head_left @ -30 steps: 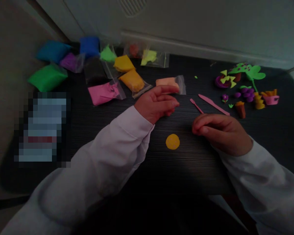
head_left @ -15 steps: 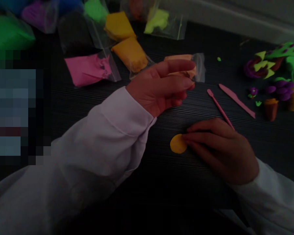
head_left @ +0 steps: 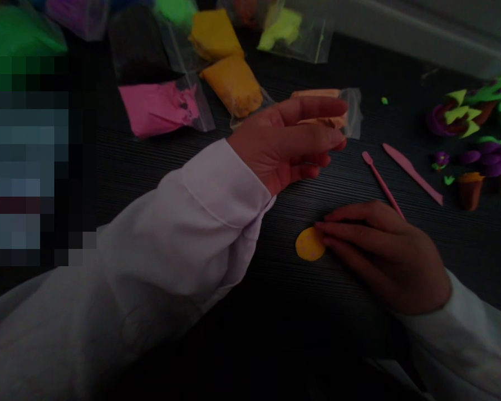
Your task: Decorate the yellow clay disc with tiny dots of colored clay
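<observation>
My left hand (head_left: pixel 292 142) is raised in front of the bag of peach clay (head_left: pixel 317 94), partly hiding it. Its thumb and index finger stretch out apart, the other fingers are loosely curled, and nothing shows in its grasp. A small flat yellow clay disc (head_left: pixel 310 244) with faint pale spots is at the table's middle. The fingertips of my right hand (head_left: pixel 388 256) pinch the disc's right edge. Just beyond that hand is a thin pink modelling tool (head_left: pixel 384 184), its near end hidden behind the fingers. A pink plastic knife (head_left: pixel 413 174) lies to its right.
Bags of pink (head_left: pixel 158 108), orange-yellow (head_left: pixel 234 83), black (head_left: pixel 137 44) and lime (head_left: pixel 281 30) clay lie across the back left. Small clay models stand at the right, among them a brown pot (head_left: pixel 470 192) and a purple piece with yellow leaves (head_left: pixel 453 117). A pale ledge (head_left: pixel 401 39) bounds the back.
The whole view has shifted slightly, so most things appear further right. Pale spots on the disc show more clearly. Both hands keep nearly the same pose.
</observation>
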`<state>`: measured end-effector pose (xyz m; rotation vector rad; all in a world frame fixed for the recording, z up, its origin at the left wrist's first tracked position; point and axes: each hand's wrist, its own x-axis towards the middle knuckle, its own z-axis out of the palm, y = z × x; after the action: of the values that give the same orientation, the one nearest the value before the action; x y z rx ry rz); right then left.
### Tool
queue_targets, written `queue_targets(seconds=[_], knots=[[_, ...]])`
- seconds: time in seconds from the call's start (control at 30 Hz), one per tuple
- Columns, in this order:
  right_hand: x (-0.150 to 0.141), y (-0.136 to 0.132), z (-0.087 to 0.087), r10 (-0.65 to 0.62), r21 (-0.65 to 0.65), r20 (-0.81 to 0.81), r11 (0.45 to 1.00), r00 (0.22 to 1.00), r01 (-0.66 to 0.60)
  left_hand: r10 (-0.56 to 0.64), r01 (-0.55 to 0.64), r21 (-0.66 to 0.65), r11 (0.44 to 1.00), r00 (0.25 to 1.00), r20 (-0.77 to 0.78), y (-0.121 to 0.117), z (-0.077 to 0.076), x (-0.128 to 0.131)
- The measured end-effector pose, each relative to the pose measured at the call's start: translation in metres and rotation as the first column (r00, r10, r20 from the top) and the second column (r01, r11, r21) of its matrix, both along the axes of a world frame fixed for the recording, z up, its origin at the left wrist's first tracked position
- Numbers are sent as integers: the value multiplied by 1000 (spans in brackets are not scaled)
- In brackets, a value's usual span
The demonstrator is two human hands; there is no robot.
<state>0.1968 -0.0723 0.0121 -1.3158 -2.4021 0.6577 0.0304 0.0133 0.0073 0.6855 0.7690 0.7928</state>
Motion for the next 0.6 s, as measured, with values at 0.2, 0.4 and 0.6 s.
queue_targets(seconds=[0.2,0.4,0.6], knots=[[5,-2,3,61,-14,36,998,998,-60,-3,3,23,1000,1000,-4,-1,1,0],[12,-6,4,129,-34,32,991,991,-128,-12,10,63,998,999,31,-2,0,-2],[12,-7,3,134,-63,68,990,989,-130,-28,27,47,999,999,24,-2,1,-2]])
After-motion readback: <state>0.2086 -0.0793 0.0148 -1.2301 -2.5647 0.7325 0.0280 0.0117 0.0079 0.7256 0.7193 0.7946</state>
